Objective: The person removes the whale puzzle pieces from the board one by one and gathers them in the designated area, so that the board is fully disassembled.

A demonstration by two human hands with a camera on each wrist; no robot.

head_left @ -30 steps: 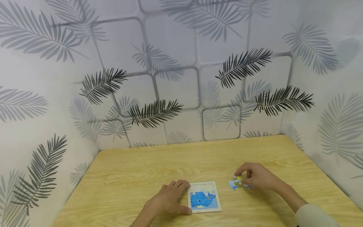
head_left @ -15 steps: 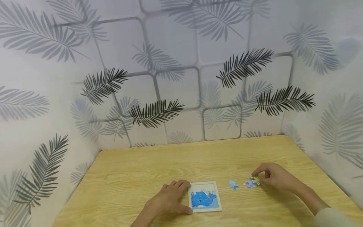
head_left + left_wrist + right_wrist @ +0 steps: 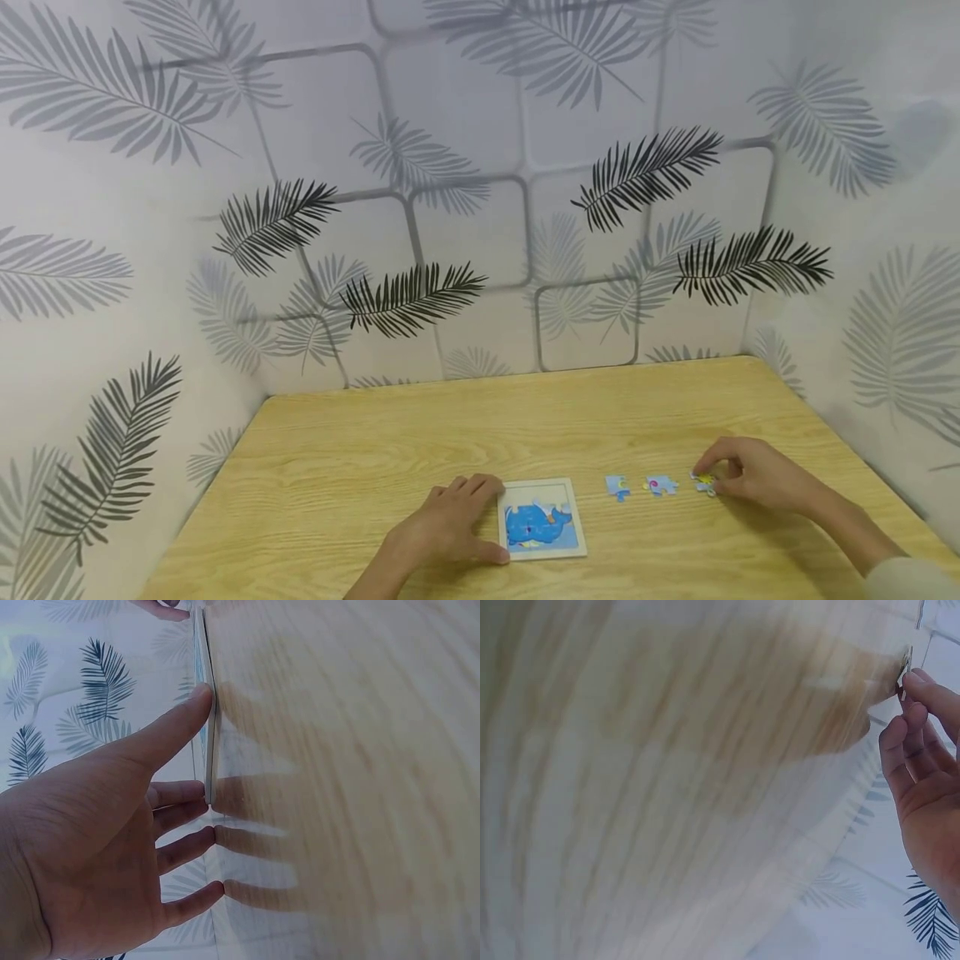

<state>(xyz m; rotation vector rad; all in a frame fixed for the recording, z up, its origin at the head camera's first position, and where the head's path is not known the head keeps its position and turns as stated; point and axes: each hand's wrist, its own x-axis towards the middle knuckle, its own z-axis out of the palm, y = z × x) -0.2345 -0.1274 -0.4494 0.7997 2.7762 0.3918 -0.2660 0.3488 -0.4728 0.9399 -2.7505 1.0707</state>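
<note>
A square puzzle board (image 3: 555,553) with a pale frame and a blue whale picture lies flat on the table, part of its upper area bare. My left hand (image 3: 452,523) rests at its left side, fingers spread and nearly straight. The left wrist view shows that thumb (image 3: 176,731) touching the board's edge. To the right, my right hand (image 3: 761,479) pinches a small puzzle piece (image 3: 703,481) with a yellow patch between thumb and fingers, close over the table. Left of it lie a puzzle piece with a pink swirl (image 3: 661,485) and a light blue puzzle piece (image 3: 618,487).
The wood-grain table (image 3: 420,433) reaches back to a wall (image 3: 465,233) with a leaf pattern. More patterned wall stands at the left and right sides.
My right hand has carried the yellow-patched puzzle piece rightward, away from the other two pieces, which now lie uncovered in a row. The left hand and the board have stayed in place.
</note>
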